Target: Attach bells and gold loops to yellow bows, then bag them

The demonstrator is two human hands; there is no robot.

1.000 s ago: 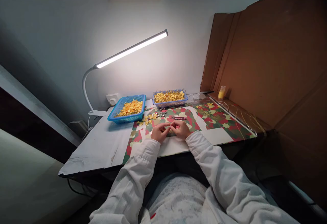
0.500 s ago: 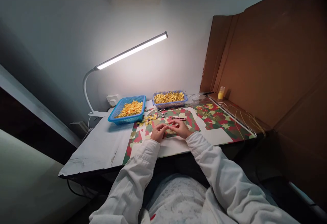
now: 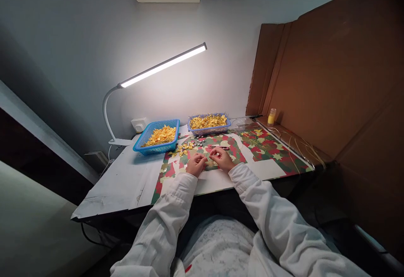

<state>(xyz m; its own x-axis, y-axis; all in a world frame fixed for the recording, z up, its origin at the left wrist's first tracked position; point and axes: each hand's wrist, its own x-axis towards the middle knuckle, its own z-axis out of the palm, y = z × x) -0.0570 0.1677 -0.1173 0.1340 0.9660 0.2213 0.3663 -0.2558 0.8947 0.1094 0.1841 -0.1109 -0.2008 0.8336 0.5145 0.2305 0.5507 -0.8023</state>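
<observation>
My left hand and my right hand rest close together on the patterned red, green and cream sheet that covers the table. Both have their fingers curled in a pinch; something small and yellowish lies between them, too small to name. Just beyond the hands lie a few finished gold bows, small silvery pieces and a pair of pink-handled snips. White sleeves cover both arms.
A blue basket of yellow folded pieces stands at the back left, a smaller blue basket of gold pieces behind the hands. A lit desk lamp arches over. A small yellow bottle stands by the brown cardboard wall. Loose gold strands lie at right.
The hands have drawn a little apart and stayed in the same spot; the view has tilted slightly upward. Nothing else on the table has moved.
</observation>
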